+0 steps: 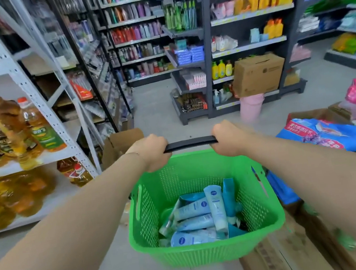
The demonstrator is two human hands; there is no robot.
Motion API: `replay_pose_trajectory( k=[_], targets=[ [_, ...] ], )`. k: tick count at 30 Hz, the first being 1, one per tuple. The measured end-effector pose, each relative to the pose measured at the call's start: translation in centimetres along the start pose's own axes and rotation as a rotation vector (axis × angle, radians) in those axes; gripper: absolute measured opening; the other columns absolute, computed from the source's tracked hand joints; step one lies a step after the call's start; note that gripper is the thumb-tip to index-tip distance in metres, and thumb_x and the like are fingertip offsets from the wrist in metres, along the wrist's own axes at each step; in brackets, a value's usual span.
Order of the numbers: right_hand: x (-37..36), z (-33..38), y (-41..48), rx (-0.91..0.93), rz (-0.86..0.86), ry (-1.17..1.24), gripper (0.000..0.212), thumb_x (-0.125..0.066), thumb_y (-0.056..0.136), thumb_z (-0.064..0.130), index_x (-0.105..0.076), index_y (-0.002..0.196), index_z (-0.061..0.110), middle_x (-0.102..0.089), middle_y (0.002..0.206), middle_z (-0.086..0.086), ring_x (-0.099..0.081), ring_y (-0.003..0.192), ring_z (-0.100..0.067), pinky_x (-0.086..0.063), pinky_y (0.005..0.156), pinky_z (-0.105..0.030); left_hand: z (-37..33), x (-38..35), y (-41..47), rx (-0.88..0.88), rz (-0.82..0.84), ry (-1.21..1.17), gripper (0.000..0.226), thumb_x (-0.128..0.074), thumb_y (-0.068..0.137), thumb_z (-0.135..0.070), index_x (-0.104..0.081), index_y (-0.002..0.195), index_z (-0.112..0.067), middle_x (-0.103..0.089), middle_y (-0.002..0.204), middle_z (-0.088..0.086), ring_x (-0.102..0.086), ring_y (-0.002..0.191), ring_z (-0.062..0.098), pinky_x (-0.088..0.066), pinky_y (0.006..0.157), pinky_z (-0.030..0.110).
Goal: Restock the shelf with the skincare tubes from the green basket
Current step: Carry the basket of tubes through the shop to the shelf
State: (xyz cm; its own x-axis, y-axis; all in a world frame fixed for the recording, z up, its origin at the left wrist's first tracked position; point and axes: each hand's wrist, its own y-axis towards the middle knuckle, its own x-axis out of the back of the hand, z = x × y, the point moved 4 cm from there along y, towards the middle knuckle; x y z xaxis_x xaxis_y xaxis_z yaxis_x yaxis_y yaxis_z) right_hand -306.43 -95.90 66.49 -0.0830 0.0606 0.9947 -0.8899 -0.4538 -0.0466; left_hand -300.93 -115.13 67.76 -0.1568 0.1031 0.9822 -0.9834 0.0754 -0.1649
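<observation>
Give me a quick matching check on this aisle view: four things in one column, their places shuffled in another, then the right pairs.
1. skincare tubes
2. black handle
3. cardboard box
4. oil bottles

A. on the white rack, left side
B. gripped by the left hand and right hand
C. inside the green basket
D. on the pink bucket

Pairs: 1-C, 2-B, 3-D, 4-A.

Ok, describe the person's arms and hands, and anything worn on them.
No sleeves show: the left forearm and right forearm are bare. The left hand and right hand wear no gloves. A thin bracelet circles the left wrist; the right wrist wears nothing.
</observation>
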Motion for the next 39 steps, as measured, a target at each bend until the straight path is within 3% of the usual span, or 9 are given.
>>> replay_pose_trajectory(
  k=[5,9,15,19,23,29,33,36,39],
  targets=[
    [0.6,-1.6,9.0,0.025,0.007,0.001,0.029,-0.055,0.085,0.030,-0.040,0.063,0.020,-0.043,0.065,-0.002,-0.054,0.070,-0.033,-0.055,0.069,-0.042,3.1,1.3,8.6,-0.022,-0.013,0.034,0.028,-0.044,0.096,-0.037,-0.059,0.094,-0.013,-0.058,0.092,0.010,-0.059,0.081,0.030,-0.051,0.071,0.036],
    [1.8,-3.4,16.4,0.050,-0.014,-0.046,0.031,-0.055,0.088,0.033,-0.040,0.064,0.021,-0.045,0.067,-0.001,-0.053,0.065,-0.029,-0.045,0.060,-0.033,5.6,2.1,15.7,0.011,-0.004,0.001,0.027,-0.044,0.096,-0.035,-0.057,0.092,-0.012,-0.054,0.086,0.009,-0.056,0.074,0.030,-0.048,0.065,0.033],
    [3.8,-7.5,27.8,0.067,-0.006,-0.010,0.026,-0.054,0.084,0.030,-0.044,0.063,0.019,-0.044,0.062,-0.002,-0.054,0.064,-0.032,-0.055,0.064,-0.040,7.9,5.0,27.3,0.018,-0.019,-0.024,0.025,-0.045,0.096,-0.034,-0.055,0.087,-0.013,-0.054,0.082,0.008,-0.055,0.072,0.030,-0.048,0.066,0.033],
    [5.6,-10.3,33.3,0.050,-0.023,-0.044,0.020,-0.055,0.089,0.033,-0.052,0.081,0.015,-0.042,0.069,0.001,-0.052,0.070,-0.030,-0.049,0.065,-0.035,8.8,6.8,34.0,-0.002,-0.039,-0.021,0.028,-0.046,0.096,-0.034,-0.060,0.095,-0.010,-0.057,0.088,0.011,-0.056,0.077,0.031,-0.046,0.068,0.032],
    [6.5,-13.1,39.0,0.018,-0.001,-0.060,0.025,-0.055,0.091,0.030,-0.043,0.070,0.018,-0.044,0.071,0.000,-0.054,0.074,-0.029,-0.050,0.067,-0.036,9.7,8.0,41.0,-0.049,-0.049,-0.011,0.028,-0.045,0.097,-0.033,-0.060,0.096,-0.009,-0.056,0.089,0.011,-0.057,0.079,0.032,-0.046,0.069,0.032],
    [7.4,-17.3,48.2,-0.075,-0.037,-0.084,0.017,-0.053,0.092,0.030,-0.057,0.090,0.013,-0.049,0.073,-0.002,-0.048,0.060,-0.021,-0.042,0.059,-0.032,11.5,9.4,53.1,-0.138,-0.083,-0.002,0.022,-0.045,0.096,-0.034,-0.050,0.086,-0.014,-0.052,0.083,0.007,-0.053,0.072,0.027,-0.041,0.064,0.031],
    [8.1,-20.3,54.4,-0.183,-0.029,-0.059,0.018,-0.054,0.092,0.030,-0.056,0.089,0.013,-0.051,0.074,-0.003,-0.049,0.058,-0.019,-0.044,0.056,-0.032,12.3,10.6,61.5,-0.208,-0.082,-0.024,0.023,-0.045,0.097,-0.032,-0.053,0.084,-0.014,-0.051,0.074,0.003,-0.053,0.066,0.022,-0.041,0.057,0.030],
    [8.5,-22.7,58.3,-0.241,-0.036,-0.038,0.015,-0.053,0.091,0.029,-0.057,0.088,0.014,-0.052,0.073,-0.002,-0.050,0.060,-0.020,-0.045,0.057,-0.032,12.5,11.7,67.2,-0.272,-0.079,-0.030,0.025,-0.045,0.097,-0.033,-0.056,0.088,-0.013,-0.055,0.080,0.006,-0.058,0.073,0.026,-0.050,0.064,0.034],
    [9.0,-25.5,61.4,-0.293,-0.046,-0.039,0.009,-0.052,0.090,0.025,-0.055,0.087,0.017,-0.050,0.072,-0.001,-0.049,0.059,-0.019,-0.044,0.058,-0.032,11.9,13.1,72.3,-0.342,-0.101,-0.010,0.025,-0.046,0.097,-0.034,-0.055,0.087,-0.012,-0.054,0.079,0.005,-0.057,0.074,0.025,-0.046,0.062,0.032]
  ],
)
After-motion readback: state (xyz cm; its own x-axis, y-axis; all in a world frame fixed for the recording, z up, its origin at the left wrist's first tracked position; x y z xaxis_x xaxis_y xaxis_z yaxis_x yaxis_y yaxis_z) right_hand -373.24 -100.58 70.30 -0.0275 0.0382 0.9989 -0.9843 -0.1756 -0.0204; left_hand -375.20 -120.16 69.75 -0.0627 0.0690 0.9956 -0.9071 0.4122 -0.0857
